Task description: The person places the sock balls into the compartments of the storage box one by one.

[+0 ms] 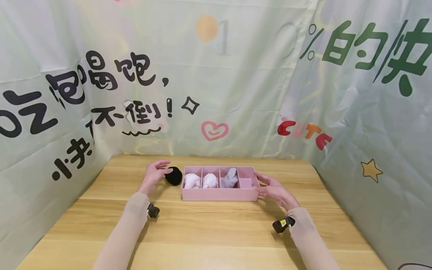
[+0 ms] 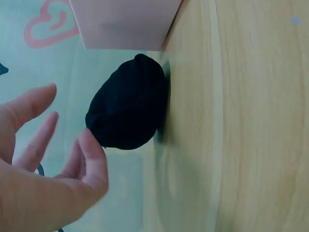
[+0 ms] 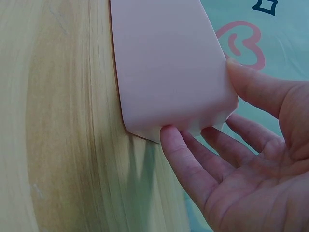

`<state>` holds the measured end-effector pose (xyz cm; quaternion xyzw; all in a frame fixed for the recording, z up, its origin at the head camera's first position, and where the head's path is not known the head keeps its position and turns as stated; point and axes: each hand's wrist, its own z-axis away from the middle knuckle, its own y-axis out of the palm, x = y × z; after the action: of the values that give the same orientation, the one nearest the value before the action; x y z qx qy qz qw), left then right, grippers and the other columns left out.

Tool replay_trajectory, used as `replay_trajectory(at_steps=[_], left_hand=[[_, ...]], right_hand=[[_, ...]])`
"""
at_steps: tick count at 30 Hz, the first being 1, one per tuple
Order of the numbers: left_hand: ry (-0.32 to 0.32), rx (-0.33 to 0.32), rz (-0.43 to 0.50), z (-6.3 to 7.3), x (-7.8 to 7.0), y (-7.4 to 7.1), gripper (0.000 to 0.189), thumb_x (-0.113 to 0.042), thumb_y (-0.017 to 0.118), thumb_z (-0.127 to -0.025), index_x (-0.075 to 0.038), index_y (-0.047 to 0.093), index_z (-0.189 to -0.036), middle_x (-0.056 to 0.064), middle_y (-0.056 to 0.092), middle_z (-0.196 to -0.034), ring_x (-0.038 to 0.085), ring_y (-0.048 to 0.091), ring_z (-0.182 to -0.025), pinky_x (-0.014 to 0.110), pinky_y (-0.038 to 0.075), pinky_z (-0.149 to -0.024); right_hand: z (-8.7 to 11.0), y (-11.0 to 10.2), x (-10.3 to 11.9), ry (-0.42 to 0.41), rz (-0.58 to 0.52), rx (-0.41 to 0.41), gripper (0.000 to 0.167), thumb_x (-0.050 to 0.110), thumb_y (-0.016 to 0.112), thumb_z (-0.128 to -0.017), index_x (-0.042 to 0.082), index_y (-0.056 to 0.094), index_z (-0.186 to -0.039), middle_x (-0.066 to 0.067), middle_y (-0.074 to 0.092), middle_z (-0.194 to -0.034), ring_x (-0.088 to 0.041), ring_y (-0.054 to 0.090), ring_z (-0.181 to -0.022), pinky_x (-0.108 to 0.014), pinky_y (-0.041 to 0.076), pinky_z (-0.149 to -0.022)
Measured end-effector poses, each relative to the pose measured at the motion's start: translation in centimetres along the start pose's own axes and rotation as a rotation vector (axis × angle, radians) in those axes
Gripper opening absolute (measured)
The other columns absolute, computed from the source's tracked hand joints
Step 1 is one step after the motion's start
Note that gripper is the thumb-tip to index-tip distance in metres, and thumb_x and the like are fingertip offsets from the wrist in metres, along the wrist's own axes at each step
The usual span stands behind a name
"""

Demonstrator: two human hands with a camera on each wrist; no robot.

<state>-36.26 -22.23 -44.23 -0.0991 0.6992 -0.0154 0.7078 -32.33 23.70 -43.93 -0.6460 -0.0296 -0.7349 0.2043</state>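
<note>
A rolled black sock lies on the table just left of a pink divided box. My left hand is beside the sock, fingers spread and relaxed; in the left wrist view one fingertip comes right up to its edge, and whether it touches cannot be told. My right hand rests at the box's right end, its fingertips against the end wall and rim. From left to right, the box holds a white rolled bundle, another white bundle and a grey one; its rightmost compartment shows bare pink floor.
The wooden table reaches toward me in front of the box. Printed cloth curtains stand behind it and on both sides. A small black camera is strapped at the left wrist, another camera at the right.
</note>
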Motion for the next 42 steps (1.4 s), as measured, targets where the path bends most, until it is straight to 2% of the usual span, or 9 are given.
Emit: replay_trajectory(at_steps=[5, 8, 11, 13, 18, 20, 23, 33, 42], left_hand=[[-0.067, 0.026, -0.040, -0.4, 0.3, -0.2, 0.058, -0.010, 0.072, -0.088, -0.007, 0.051, -0.141, 0.020, 0.039, -0.151, 0.031, 0.042, -0.131, 0.039, 0.044, -0.099], [-0.090, 0.062, -0.057, -0.7, 0.4, -0.2, 0.059, -0.013, 0.072, -0.088, -0.010, 0.050, -0.143, 0.020, 0.034, -0.153, 0.016, 0.056, -0.091, 0.027, 0.047, -0.076], [-0.108, 0.098, -0.028, -1.1, 0.4, -0.2, 0.060, -0.012, 0.071, -0.089, -0.011, 0.048, -0.144, 0.022, 0.029, -0.155, 0.004, 0.036, -0.055, 0.025, 0.043, -0.067], [-0.124, 0.130, 0.010, -1.4, 0.4, -0.1, 0.062, -0.010, 0.069, -0.090, -0.010, 0.044, -0.147, 0.023, 0.029, -0.154, 0.003, 0.028, -0.048, 0.026, 0.042, -0.065], [-0.161, 0.210, 0.055, -1.9, 0.9, 0.2, 0.063, -0.007, 0.064, -0.093, -0.008, 0.037, -0.149, 0.025, 0.038, -0.148, 0.013, 0.061, -0.083, 0.028, 0.050, -0.079], [-0.166, 0.231, 0.057, -2.0, 1.0, 0.4, 0.061, -0.007, 0.063, -0.094, -0.007, 0.037, -0.149, 0.026, 0.039, -0.147, 0.023, 0.062, -0.105, 0.031, 0.052, -0.085], [-0.169, 0.238, 0.051, -2.1, 1.1, 0.6, 0.057, -0.007, 0.062, -0.094, -0.007, 0.040, -0.147, 0.024, 0.043, -0.145, 0.028, 0.059, -0.113, 0.033, 0.052, -0.087], [-0.145, 0.262, 0.038, -2.2, 1.3, 0.6, 0.054, -0.001, 0.062, -0.093, 0.002, 0.042, -0.142, 0.029, 0.041, -0.144, 0.032, 0.059, -0.115, 0.032, 0.055, -0.087], [-0.145, 0.215, -0.014, -1.8, 1.5, -0.2, 0.047, -0.002, 0.071, -0.087, 0.002, 0.054, -0.131, 0.023, 0.054, -0.127, 0.019, 0.066, -0.087, 0.021, 0.052, -0.062]], right_hand=[[0.1, 0.0, 0.0, 0.003, 0.005, -0.001, 0.072, 0.006, 0.061, -0.095, 0.006, 0.022, -0.156, -0.023, 0.019, -0.161, -0.043, 0.035, -0.140, -0.041, 0.050, -0.101], [0.1, -0.1, -0.1, 0.006, 0.009, -0.016, 0.072, 0.006, 0.061, -0.095, 0.007, 0.023, -0.156, -0.022, 0.021, -0.160, -0.042, 0.038, -0.138, -0.039, 0.051, -0.099], [0.1, -0.1, -0.2, 0.002, 0.009, -0.019, 0.072, 0.006, 0.061, -0.095, 0.007, 0.023, -0.156, -0.022, 0.021, -0.160, -0.042, 0.039, -0.138, -0.039, 0.051, -0.099], [0.0, -0.2, -0.1, 0.002, 0.006, -0.021, 0.071, 0.005, 0.061, -0.095, 0.007, 0.024, -0.156, -0.023, 0.021, -0.160, -0.043, 0.038, -0.138, -0.040, 0.051, -0.099], [0.1, -0.1, -0.2, 0.002, -0.001, -0.017, 0.072, 0.003, 0.062, -0.094, 0.007, 0.024, -0.156, -0.022, 0.019, -0.161, -0.045, 0.034, -0.140, -0.041, 0.050, -0.100], [0.1, 0.0, -0.2, 0.002, -0.009, -0.014, 0.073, 0.002, 0.061, -0.094, 0.007, 0.023, -0.156, -0.022, 0.019, -0.161, -0.045, 0.033, -0.140, -0.040, 0.051, -0.099], [0.1, 0.0, -0.2, 0.001, -0.016, -0.016, 0.072, 0.002, 0.061, -0.094, 0.006, 0.023, -0.156, -0.023, 0.019, -0.161, -0.045, 0.032, -0.141, -0.040, 0.051, -0.099], [0.1, -0.1, -0.2, -0.007, -0.019, -0.013, 0.072, 0.002, 0.061, -0.094, 0.006, 0.023, -0.155, -0.022, 0.019, -0.161, -0.045, 0.030, -0.142, -0.041, 0.050, -0.101], [0.1, 0.0, -0.1, -0.007, -0.011, -0.019, 0.072, 0.001, 0.061, -0.094, 0.005, 0.024, -0.155, -0.023, 0.019, -0.161, -0.045, 0.028, -0.142, -0.043, 0.049, -0.102]])
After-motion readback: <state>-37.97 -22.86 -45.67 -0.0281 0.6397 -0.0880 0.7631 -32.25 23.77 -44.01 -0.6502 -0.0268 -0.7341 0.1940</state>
